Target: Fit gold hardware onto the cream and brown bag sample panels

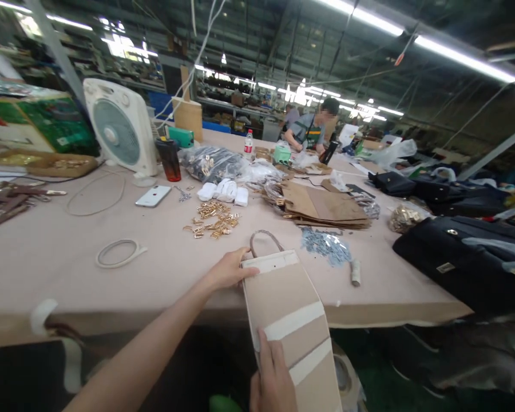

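Note:
A long beige bag panel [283, 289] with white tape strips across it and a thin braided handle [264, 233] at its far end lies over the table's front edge. My left hand [232, 270] grips the panel's upper left corner, thumb on top and fingers underneath. Lower down, my right hand [272, 375] is on the left side of the panel, its fingers pressed together on the surface; its thumb side is partly hidden. Just beyond the panel lie a pile of gold metal clasps [217, 220] and a heap of small grey-blue pieces [326, 246].
A roll of tape [119, 253], a phone [153, 196], a fan [120, 129] and a dark cup [169, 160] stand or lie to the left. Brown flat panels [326, 203] are stacked beyond. Black bags [459, 263] sit at right. A co-worker [311, 129] is across the table.

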